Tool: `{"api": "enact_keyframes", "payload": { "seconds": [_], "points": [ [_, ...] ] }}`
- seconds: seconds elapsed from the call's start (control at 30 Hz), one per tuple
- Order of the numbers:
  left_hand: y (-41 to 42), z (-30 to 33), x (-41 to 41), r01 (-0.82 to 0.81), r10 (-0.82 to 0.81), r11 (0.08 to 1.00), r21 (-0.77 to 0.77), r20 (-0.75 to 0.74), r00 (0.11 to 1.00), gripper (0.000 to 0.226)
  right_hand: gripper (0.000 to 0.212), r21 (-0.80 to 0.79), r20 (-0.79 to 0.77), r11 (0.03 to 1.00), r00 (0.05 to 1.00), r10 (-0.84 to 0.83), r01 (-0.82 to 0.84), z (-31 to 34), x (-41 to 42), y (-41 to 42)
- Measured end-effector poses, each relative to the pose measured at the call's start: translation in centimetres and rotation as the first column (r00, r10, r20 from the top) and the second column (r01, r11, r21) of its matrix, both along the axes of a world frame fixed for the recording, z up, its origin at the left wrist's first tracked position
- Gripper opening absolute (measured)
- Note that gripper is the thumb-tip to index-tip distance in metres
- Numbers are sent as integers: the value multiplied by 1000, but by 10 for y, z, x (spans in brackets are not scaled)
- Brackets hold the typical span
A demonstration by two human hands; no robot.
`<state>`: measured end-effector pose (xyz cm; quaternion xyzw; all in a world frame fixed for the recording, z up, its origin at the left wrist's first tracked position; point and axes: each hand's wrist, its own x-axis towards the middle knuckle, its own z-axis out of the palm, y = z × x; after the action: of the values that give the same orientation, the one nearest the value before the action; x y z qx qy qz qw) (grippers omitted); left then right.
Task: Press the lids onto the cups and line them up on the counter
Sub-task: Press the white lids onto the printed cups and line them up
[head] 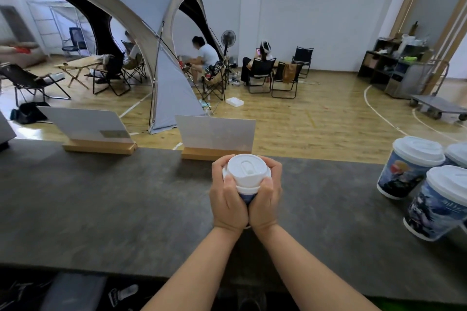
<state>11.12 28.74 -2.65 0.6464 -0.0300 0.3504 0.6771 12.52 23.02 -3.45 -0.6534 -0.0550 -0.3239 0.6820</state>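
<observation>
A blue printed paper cup (pixel 246 197) stands in the middle of the dark counter (pixel 113 204), with a white lid (pixel 246 170) on top. My left hand (pixel 227 197) and my right hand (pixel 266 194) wrap round the cup from both sides. Both thumbs press on the near rim of the lid, and the fingers curl round its far edge. Most of the cup's body is hidden by my hands. At the right end of the counter stand three lidded cups: one at the back (pixel 409 169), one nearer me (pixel 439 207), and one cut by the frame's edge (pixel 458 154).
Two white sign cards in wooden bases, one on the left (pixel 88 126) and one behind the cup (pixel 214 135), stand along the counter's far edge. Beyond is a wooden floor with a grey tent (pixel 151 33), folding chairs and seated people.
</observation>
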Motion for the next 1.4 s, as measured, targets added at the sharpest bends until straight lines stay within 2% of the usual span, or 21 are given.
{"api": "enact_keyframes", "payload": {
  "seconds": [0.13,0.23,0.37,0.43,0.53,0.67,0.9,1.2,1.4],
  "points": [
    [9,3,2,50,-51,997,53,17,999,40,29,-65,-33,998,999,5,-7,8,-10,-4],
    [19,2,5,96,-96,991,97,-12,995,39,22,-53,-103,998,994,37,-43,15,-17,-11],
    [11,5,-6,72,-70,997,11,-121,990,37,39,-55,-121,996,991,57,-64,19,-19,-12],
    [4,6,-13,81,-90,995,-64,-144,985,38,37,-36,-91,998,994,56,-59,15,-19,-7],
    [-2,4,-15,86,-94,994,-74,-115,989,40,34,-12,-66,999,997,34,-35,11,-19,-2],
    [-2,-3,-9,94,-94,994,-50,-6,996,42,35,-3,-19,1000,1000,2,-2,8,-18,1],
    [-2,-7,1,89,-85,994,-58,73,994,40,39,38,86,998,996,37,-41,2,-9,0],
    [-1,-15,5,119,-112,990,-72,94,989,42,37,22,121,999,992,46,-49,-4,-7,-1],
    [1,-17,7,137,-131,989,-53,105,986,47,37,14,92,999,995,29,-30,-5,-6,-1]
  ]
}}
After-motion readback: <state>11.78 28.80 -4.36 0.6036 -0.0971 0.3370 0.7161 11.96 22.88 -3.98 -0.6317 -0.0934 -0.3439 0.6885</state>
